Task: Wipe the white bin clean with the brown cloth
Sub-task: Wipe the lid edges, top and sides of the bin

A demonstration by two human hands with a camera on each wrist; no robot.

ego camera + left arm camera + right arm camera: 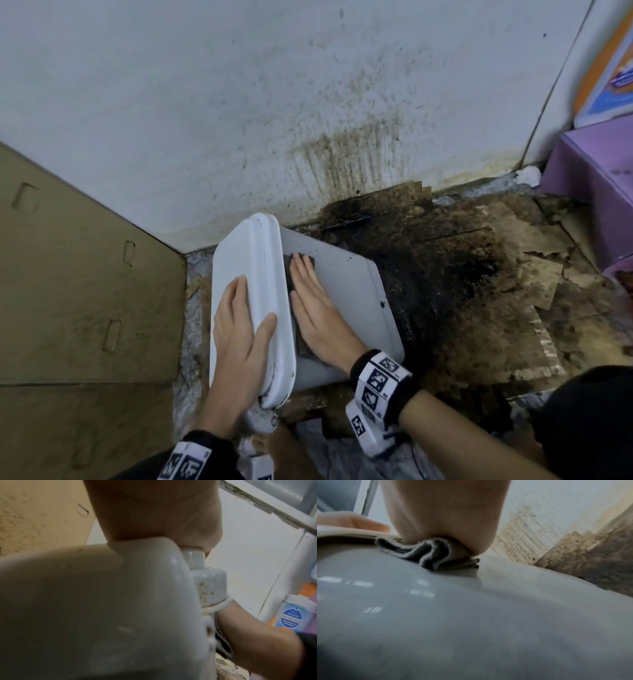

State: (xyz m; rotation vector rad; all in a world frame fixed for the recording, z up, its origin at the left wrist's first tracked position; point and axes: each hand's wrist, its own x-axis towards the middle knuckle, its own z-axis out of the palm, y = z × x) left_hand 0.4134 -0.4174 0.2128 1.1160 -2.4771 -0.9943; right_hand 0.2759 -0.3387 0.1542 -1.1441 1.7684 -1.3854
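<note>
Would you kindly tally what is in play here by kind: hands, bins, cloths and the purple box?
Hands: 2, the left hand resting on the lid end, the right hand pressing the cloth
White bin: 1
Brown cloth: 1
Purple box: 1
Total: 5

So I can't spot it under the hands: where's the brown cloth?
Head view, centre: brown cloth lies flat under the right hand on the white bin side, beside its lid.

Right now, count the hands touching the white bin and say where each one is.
2. The left hand lies flat on the white bin's lid; the right hand presses the brown cloth against its side. None seems hidden.
</note>
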